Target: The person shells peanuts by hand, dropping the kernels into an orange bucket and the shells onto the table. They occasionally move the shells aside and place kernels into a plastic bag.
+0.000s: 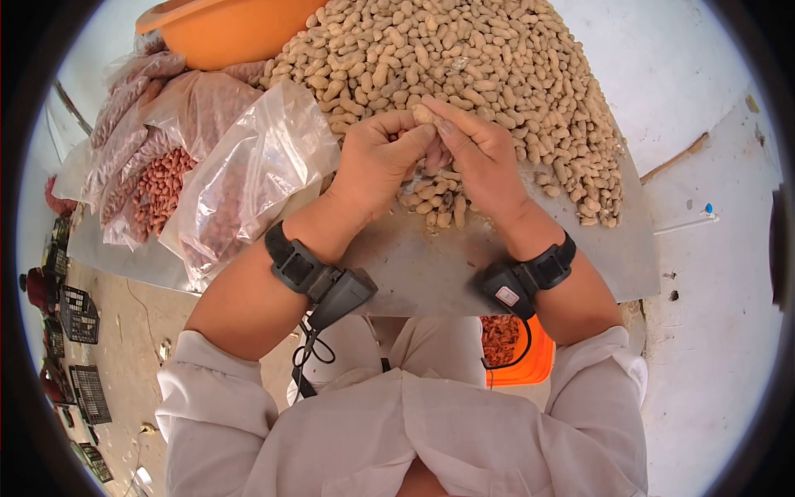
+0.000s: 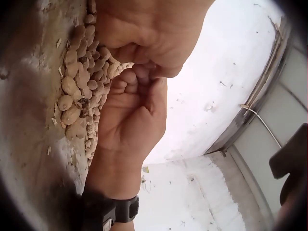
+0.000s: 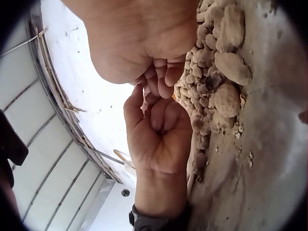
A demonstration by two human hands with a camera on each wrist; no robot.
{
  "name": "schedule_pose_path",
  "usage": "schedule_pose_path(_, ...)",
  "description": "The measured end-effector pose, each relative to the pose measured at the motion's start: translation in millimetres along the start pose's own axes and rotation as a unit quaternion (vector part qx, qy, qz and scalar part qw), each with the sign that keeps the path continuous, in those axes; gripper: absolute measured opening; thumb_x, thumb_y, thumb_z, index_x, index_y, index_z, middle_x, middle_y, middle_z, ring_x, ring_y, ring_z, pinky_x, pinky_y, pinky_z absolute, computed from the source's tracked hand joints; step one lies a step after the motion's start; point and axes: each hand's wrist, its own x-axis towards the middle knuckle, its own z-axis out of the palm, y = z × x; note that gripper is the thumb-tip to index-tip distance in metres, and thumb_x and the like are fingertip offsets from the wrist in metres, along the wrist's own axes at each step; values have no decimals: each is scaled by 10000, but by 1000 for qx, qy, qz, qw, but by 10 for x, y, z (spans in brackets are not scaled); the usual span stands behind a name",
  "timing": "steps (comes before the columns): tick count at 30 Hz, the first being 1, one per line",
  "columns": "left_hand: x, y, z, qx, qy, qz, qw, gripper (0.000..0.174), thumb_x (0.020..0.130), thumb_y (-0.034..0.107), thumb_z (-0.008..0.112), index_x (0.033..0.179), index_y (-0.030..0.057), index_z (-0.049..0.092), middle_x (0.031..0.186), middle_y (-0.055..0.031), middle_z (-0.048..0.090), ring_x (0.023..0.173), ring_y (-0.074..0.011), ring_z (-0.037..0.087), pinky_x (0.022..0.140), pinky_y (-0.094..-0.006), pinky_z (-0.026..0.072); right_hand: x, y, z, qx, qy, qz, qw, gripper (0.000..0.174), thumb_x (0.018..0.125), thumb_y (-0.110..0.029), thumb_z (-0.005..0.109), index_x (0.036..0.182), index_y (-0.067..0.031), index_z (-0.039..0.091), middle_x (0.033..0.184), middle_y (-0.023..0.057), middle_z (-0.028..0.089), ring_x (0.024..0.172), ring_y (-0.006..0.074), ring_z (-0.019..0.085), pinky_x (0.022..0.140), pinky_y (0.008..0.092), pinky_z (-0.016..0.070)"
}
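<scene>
At the near edge of the peanut heap (image 1: 464,58), both hands meet fingertip to fingertip. My left hand (image 1: 373,157) and my right hand (image 1: 486,157) pinch a peanut (image 1: 424,114) between thumbs and index fingers. Its pale shell shows at the fingertips in the head view; the curled fingers hide most of it in both wrist views. The other fingers of each hand fold in toward the palm. Just below the hands, a small group of unshelled peanuts (image 1: 436,203) lies on the metal tabletop (image 1: 406,265).
Clear plastic bags (image 1: 248,166) of reddish kernels (image 1: 161,186) lie on the left, with an orange basin (image 1: 224,33) behind them. Below the table edge, an orange container (image 1: 542,356) holds reddish bits. Black crates (image 1: 89,393) stand on the floor at far left.
</scene>
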Motion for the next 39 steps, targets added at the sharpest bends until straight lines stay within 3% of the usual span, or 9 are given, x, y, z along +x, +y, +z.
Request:
schedule_pose_path(4,-30,22,81,21,32,15,999,166,881,126,551,813,-9,620,686,5,584,541,-20,436,465,-181,340,-28,-14,15,-30,7,30,999,286,929,-139,475,1165,-6,567,748,40,606,611,86,529,560,235,457)
schedule_pose_path(7,-21,-23,108,-16,45,12,999,159,875,125,563,828,-14,623,680,20,564,560,-20,452,477,-186,362,-26,-10,55,-90,30,-15,995,272,926,-141,480,1146,-8,569,764,92,621,611,144,564,573,264,463)
schedule_pose_path(10,-36,-47,115,-63,53,-6,997,147,869,125,567,841,-7,628,677,30,547,564,-23,455,482,-185,367,-26,5,105,-200,58,-82,975,279,951,-149,446,1166,-13,562,811,58,626,639,110,556,588,251,461)
schedule_pose_path(13,-33,-65,126,-103,51,-18,993,130,861,114,563,853,2,629,681,30,542,558,-31,454,483,-184,362,17,107,137,-255,98,-178,946,250,940,-134,451,1128,-21,571,839,113,644,668,188,601,620,297,478)
schedule_pose_path(16,-31,-94,146,-151,57,-40,986,120,857,99,552,853,5,627,683,25,542,550,-40,454,480,-186,354,2,76,144,-283,88,-122,947,227,930,-129,455,1090,-17,572,849,159,638,699,258,622,639,326,482)
schedule_pose_path(19,-12,-87,173,-187,64,-54,979,117,853,84,538,829,5,621,673,20,536,541,-47,452,474,-192,350,9,87,155,-294,99,-134,941,163,899,-114,455,1021,-42,537,738,161,606,678,336,602,589,405,466)
schedule_pose_path(28,19,-97,106,-194,63,-98,974,116,845,58,519,787,12,608,661,12,523,518,-57,441,453,-204,347,36,158,133,-270,87,-115,952,198,912,-125,452,1033,-25,573,748,149,611,649,286,601,606,338,472)
schedule_pose_path(31,-1,-72,164,-192,86,-96,973,117,853,72,522,810,10,611,669,9,529,519,-58,448,457,-201,358,31,120,165,-280,88,-79,953,208,888,-120,453,1007,12,561,711,189,608,675,356,603,622,426,467)
schedule_pose_path(39,-17,-50,229,-216,103,-102,965,104,868,82,518,832,31,600,686,12,532,526,-48,437,462,-195,350,39,113,170,-275,100,-50,955,205,884,-125,466,993,15,567,707,192,608,682,359,605,626,422,470)
